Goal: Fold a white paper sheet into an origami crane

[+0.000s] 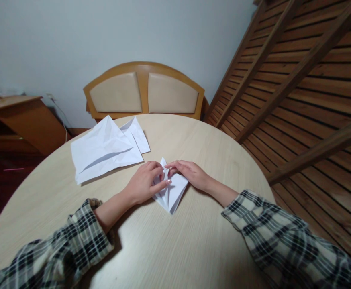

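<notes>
A small white folded paper (178, 189), crisp and kite-shaped, lies near the middle of the round, wood-grained worktop (205, 237). At its nine o'clock the left hand (143, 182) curls over it, thumb against it; at two, the right hand (192, 172) bends its fingers over the upper part. I cannot tell whether either grips. Toward ten o'clock, a large creased sheet (101, 148) overlaps a smaller sheet (139, 136).

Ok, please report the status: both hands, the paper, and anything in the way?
Left hand and right hand both at folded paper. It lies on table, partly hidden by hands. Other papers beyond left hand, seemingly not in the way.
</notes>
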`<state>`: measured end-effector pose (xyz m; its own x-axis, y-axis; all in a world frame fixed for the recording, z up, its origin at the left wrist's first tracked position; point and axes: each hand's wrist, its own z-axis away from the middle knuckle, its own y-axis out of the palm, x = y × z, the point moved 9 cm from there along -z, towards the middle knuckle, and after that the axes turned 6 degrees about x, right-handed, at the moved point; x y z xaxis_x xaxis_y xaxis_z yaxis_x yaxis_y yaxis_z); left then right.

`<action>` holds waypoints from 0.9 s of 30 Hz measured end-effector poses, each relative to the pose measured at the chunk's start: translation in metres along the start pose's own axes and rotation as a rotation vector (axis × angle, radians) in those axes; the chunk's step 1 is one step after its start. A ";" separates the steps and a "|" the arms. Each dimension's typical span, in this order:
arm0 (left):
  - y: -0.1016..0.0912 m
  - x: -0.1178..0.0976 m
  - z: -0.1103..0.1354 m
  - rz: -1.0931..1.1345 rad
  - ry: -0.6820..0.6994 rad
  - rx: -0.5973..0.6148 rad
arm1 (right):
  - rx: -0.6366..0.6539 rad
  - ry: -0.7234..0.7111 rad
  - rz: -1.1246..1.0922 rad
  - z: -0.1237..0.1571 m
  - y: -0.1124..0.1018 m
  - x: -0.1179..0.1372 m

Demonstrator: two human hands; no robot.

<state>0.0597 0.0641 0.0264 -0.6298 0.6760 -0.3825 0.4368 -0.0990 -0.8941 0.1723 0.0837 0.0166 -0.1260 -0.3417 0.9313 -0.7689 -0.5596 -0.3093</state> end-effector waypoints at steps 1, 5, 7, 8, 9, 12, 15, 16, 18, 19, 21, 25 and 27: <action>0.000 0.002 0.000 0.031 -0.013 -0.006 | 0.004 -0.009 0.025 0.000 0.001 0.002; -0.001 0.010 -0.002 0.108 -0.070 -0.022 | 0.004 -0.024 0.125 0.002 0.003 0.010; 0.000 0.011 -0.002 0.134 -0.077 -0.017 | 0.014 -0.014 0.134 0.003 0.004 0.010; 0.001 0.012 -0.003 0.154 -0.070 -0.013 | 0.000 -0.017 0.142 0.003 0.003 0.010; 0.001 0.012 -0.003 0.178 -0.059 -0.010 | -0.032 -0.027 0.153 0.004 -0.001 0.010; -0.002 0.015 -0.002 0.281 -0.043 -0.050 | -0.216 -0.077 0.170 0.006 -0.020 0.009; -0.008 0.026 0.002 0.463 -0.119 -0.155 | -0.351 -0.067 0.109 0.006 -0.038 -0.003; -0.007 0.030 0.003 0.546 -0.146 -0.181 | -0.372 -0.052 0.099 0.006 -0.041 -0.007; -0.004 0.033 0.003 0.730 -0.167 -0.199 | -0.348 -0.008 0.059 0.003 -0.041 -0.015; -0.002 0.033 0.003 0.814 -0.158 -0.202 | -0.307 0.003 0.019 0.001 -0.037 -0.016; 0.001 0.032 0.002 0.929 -0.141 -0.202 | -0.204 0.010 -0.052 -0.002 -0.025 -0.015; 0.009 0.042 0.002 0.968 -0.204 -0.214 | -0.146 0.029 -0.052 -0.001 -0.014 -0.008; 0.012 0.050 0.004 0.955 -0.260 -0.229 | -0.178 0.046 -0.056 0.000 -0.017 -0.008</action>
<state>0.0312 0.0935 -0.0045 -0.0613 0.2049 -0.9769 0.9259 -0.3537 -0.1323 0.1859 0.0960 0.0140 -0.1054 -0.2764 0.9552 -0.8737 -0.4330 -0.2217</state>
